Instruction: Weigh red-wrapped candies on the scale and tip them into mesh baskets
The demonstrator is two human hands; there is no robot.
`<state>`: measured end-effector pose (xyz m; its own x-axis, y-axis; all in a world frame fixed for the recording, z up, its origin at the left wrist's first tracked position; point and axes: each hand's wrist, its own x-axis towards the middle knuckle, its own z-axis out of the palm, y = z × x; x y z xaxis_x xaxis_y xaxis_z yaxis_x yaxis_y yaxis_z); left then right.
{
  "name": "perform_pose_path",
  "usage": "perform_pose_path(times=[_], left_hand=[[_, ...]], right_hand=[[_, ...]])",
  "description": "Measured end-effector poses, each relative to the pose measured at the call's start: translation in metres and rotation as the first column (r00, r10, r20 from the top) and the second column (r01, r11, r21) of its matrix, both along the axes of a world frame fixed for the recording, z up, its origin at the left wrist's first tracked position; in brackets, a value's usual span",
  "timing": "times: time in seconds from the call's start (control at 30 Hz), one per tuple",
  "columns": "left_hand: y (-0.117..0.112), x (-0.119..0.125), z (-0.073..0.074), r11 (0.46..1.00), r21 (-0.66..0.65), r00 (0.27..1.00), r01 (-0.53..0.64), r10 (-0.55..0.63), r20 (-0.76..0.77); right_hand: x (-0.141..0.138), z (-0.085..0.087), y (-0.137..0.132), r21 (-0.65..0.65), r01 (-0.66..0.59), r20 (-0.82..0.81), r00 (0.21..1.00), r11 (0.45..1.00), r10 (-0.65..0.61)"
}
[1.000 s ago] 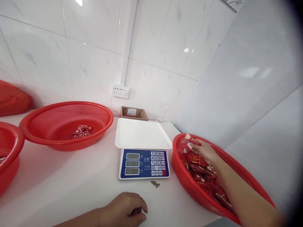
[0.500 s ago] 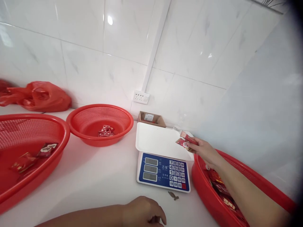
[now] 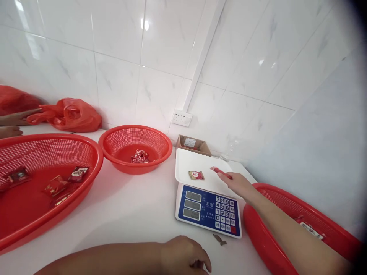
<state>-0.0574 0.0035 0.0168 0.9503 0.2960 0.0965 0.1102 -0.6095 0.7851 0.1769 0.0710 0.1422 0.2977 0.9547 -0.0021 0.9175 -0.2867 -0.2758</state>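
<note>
My right hand (image 3: 237,184) is closed on a small red packet (image 3: 221,172), held over the white pan of the scale (image 3: 210,162). A gold-and-red packet (image 3: 196,175) lies on that pan, to the left of the hand. My left hand (image 3: 186,256) rests low at the front, nearest the scale's blue keypad panel (image 3: 208,210). Its fingers are loosely curled with a gap, and nothing shows in them; the lower part is cut off by the frame edge. A crumpled brown scrap (image 3: 219,239) lies between the left hand and the scale.
Red baskets holding packets stand left (image 3: 96,152), centre (image 3: 136,168) and right (image 3: 252,225). Behind the scale sits a cardboard box (image 3: 200,147) below a wall socket (image 3: 182,118). Another person's hands (image 3: 20,118) are at a red plastic bag (image 3: 80,116).
The gold-and-red packet has left my right hand and lies on the pan; a red packet stays in the fingers. Another person's hands have appeared at far left. The view has shifted left.
</note>
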Motion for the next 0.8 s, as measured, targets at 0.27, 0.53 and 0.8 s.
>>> perform_pose_path(times=[0.27, 0.53, 0.8], left_hand=[[0.006, 0.006, -0.013, 0.998, 0.002, 0.998, 0.066, -0.066, 0.008], [0.004, 0.003, -0.003, 0.997, -0.038, 0.998, 0.062, -0.063, -0.010], [0.003, 0.005, -0.010, 0.998, -0.017, 0.999, 0.053, -0.053, 0.008]], right_hand=[[-0.008, -0.012, -0.001, -0.026, -0.083, 0.077, 0.993, 0.996, 0.085], [-0.035, -0.013, 0.003, 0.014, -0.168, 0.248, 0.956, 0.986, 0.159], [-0.059, -0.010, 0.000, 0.050, -0.331, 0.307, 0.903, 0.942, 0.301]])
